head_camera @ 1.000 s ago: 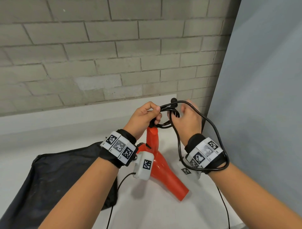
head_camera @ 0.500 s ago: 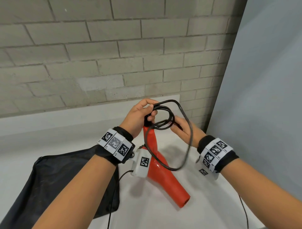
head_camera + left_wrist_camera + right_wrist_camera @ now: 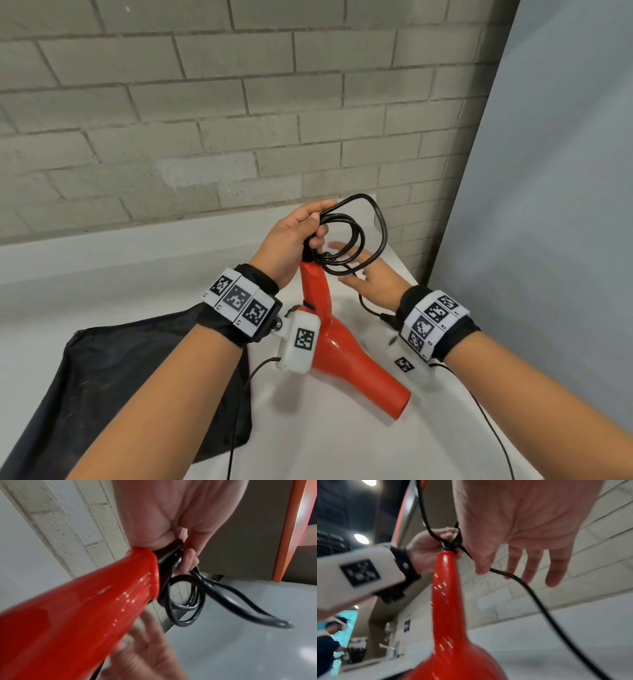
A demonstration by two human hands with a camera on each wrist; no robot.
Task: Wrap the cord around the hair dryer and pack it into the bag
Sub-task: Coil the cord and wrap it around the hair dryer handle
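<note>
A red hair dryer (image 3: 346, 356) stands tilted over the white table, handle up, nozzle toward me; it also shows as the hair dryer (image 3: 82, 615) and hair dryer (image 3: 448, 601). My left hand (image 3: 291, 240) grips the handle's top end and pinches several loops of the black cord (image 3: 356, 236) there, seen close as the cord (image 3: 187, 601). My right hand (image 3: 363, 274) hovers just right of the handle under the loops, fingers straight and spread, holding nothing; the cord (image 3: 539, 601) trails past the fingers (image 3: 556, 566). A black bag (image 3: 113, 383) lies flat at the left.
A brick wall (image 3: 205, 120) backs the white table (image 3: 342, 445). A grey panel (image 3: 548, 205) closes the right side. Thin sensor wires (image 3: 493, 428) run from both wristbands toward me.
My right hand let go of the cord, dropped lower and spread its fingers. The loops now hang gathered from my left hand, which has risen slightly with the handle.
</note>
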